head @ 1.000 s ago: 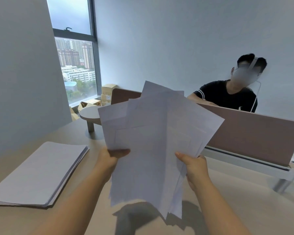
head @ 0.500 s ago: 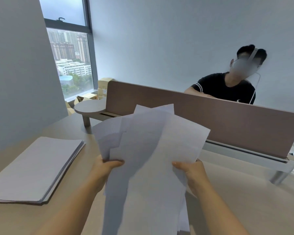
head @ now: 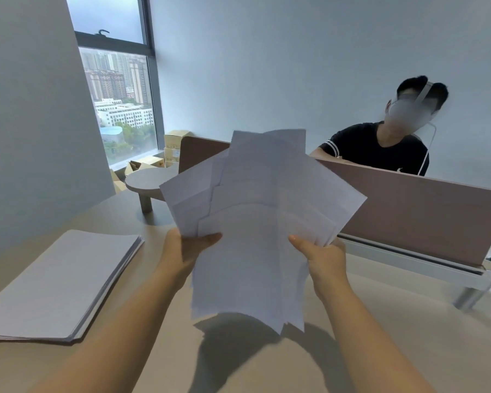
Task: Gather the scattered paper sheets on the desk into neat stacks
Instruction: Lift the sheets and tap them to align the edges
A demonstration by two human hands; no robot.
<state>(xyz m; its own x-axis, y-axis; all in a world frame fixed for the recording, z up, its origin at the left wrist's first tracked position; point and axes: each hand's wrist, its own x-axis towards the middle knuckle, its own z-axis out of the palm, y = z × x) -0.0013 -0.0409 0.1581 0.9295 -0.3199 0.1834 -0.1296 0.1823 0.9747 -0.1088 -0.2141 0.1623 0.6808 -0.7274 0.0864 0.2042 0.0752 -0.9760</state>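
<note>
I hold a loose, fanned bundle of white paper sheets (head: 255, 222) upright above the beige desk (head: 394, 336), its lower edge off the surface. My left hand (head: 186, 251) grips the bundle's left edge, thumb across the front. My right hand (head: 322, 256) grips the right edge the same way. The sheets are skewed against each other with corners sticking out at the top and bottom. A neat stack of white paper (head: 57, 285) lies flat on the desk to the left.
A brown divider panel (head: 414, 217) on a white rail runs across the far side of the desk. A person in a black shirt (head: 380, 148) sits behind it. A small round shelf (head: 148, 180), cardboard boxes (head: 173, 148) and a window (head: 116, 103) are at the back left.
The bundle dipped down toward the desk half a second ago and is now lifted again, clear of the surface. Both hands kept their grip on its edges.
</note>
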